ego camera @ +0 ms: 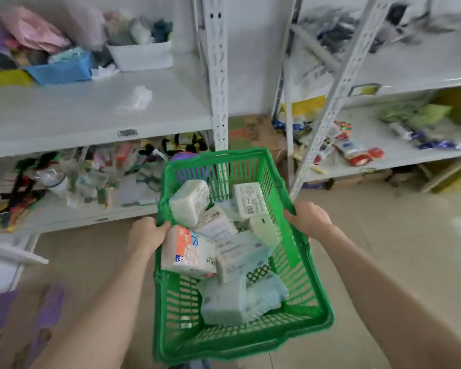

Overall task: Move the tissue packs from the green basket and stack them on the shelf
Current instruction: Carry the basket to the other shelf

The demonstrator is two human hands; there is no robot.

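The fingers of the left hand (pixel 147 237) were curled over the left rim of the green basket (pixel 314 302), gripping it near the far corner; the fingertips themselves were tucked out of sight behind the rim and against an orange-and-white tissue pack (pixel 188 253). The right hand (pixel 309 219) was closed on the opposite rim, its fingers wrapped under the plastic and mostly hidden. Both forearms ran back out of the bottom of the frame, so the basket hung between them, held up off the tan floor (pixel 397 235) and tilted slightly.

Inside lay the tissue packs in a loose jumble: a white pack (pixel 189 202) leaning at the far left, another white pack (pixel 248 199) with a barcode label at the far right, a pale green pack (pixel 264 230) beside the right wall, and light blue packs (pixel 224 302) near the person. How many lay underneath could not be told, as they overlapped.

The basket's far edge stood just in front of a white upright post (pixel 218 75) of the shelf (pixel 64 113). The upper board had open room along its front, with only a crumpled white scrap (pixel 139 97), a blue bin (pixel 61 70) and a white bin (pixel 141 55) set further back. The lower board was crowded with blurred small goods that could not be made out. A second shelf unit (pixel 410 75) stood to the right, cut off by the frame edge, with a cardboard box (pixel 253 131) in the gap between the two.
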